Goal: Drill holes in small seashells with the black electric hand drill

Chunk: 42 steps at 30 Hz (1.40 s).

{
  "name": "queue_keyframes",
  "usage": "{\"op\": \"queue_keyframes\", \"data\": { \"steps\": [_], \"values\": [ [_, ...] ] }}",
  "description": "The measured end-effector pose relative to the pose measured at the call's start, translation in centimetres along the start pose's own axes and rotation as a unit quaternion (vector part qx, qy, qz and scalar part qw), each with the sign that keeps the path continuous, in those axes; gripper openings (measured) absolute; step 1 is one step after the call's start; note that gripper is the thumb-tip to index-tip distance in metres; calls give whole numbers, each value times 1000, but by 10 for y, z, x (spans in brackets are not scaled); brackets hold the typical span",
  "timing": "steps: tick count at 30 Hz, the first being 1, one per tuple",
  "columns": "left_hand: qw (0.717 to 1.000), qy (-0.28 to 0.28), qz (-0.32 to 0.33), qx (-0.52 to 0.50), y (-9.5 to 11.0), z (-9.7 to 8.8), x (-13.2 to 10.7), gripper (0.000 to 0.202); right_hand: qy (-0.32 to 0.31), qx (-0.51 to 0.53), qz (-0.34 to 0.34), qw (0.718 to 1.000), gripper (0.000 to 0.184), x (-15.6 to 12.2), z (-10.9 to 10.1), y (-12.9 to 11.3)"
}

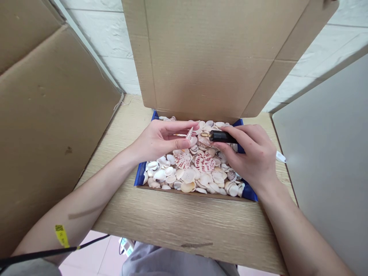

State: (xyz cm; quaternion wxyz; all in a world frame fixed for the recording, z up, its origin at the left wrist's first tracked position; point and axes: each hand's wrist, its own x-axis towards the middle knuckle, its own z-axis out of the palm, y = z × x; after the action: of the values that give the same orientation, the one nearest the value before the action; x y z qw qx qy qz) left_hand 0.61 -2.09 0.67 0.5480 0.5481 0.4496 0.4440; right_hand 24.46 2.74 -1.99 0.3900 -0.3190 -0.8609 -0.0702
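My left hand is closed, with a small pale shell pinched edge-on between thumb and fingertips. In my right hand is a slim black mini hand drill with a brass chuck, pointing left towards the shell. A short gap shows between the chuck and the shell; whether a thin bit touches it is too fine to see. Both hands are above a shallow cardboard box full of shells. Two red-and-white scallop shells lie on top, among many white and cream ones.
The box has blue corners and sits on a wooden table. A tall cardboard panel stands behind it. Cardboard rises at the left and a grey panel at the right. A black cable crosses below my left forearm.
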Motion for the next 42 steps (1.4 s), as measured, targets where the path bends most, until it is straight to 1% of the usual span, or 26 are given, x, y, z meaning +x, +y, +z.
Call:
{"op": "queue_keyframes", "data": {
  "steps": [3, 6, 11, 17, 22, 26, 32, 38, 42],
  "values": [
    [1000, 3, -7, 5, 0, 1, 0, 46, 18, -14, -8, 1000, 27, 1, -1, -1],
    [999, -3, -32, 16, 0, 2, 1, 48, 34, -39, -12, 999, 29, 1, -3, -1],
    [998, -4, -60, 18, -1, 2, 1, 50, 46, -57, -7, 997, 29, 1, -5, -2],
    [998, 0, -58, 15, -2, 3, 1, 51, 47, -63, -10, 997, 28, 2, -5, -2],
    [998, -1, -56, 19, -2, 3, 1, 50, 78, -66, -35, 994, 32, 2, -4, 0],
    [998, 4, -54, 23, -2, 3, 1, 49, 65, -68, -19, 995, 29, 1, -3, 0],
    [999, 6, -51, 16, -2, 3, 1, 49, 58, -56, -34, 996, 29, 0, -3, 1],
    [997, -7, -62, 50, 1, 3, 2, 48, 63, -54, -28, 996, 29, 1, -4, 0],
    [994, -27, -50, 91, 3, 2, 2, 43, 70, -61, -32, 995, 32, 2, -5, -1]
  ]
}}
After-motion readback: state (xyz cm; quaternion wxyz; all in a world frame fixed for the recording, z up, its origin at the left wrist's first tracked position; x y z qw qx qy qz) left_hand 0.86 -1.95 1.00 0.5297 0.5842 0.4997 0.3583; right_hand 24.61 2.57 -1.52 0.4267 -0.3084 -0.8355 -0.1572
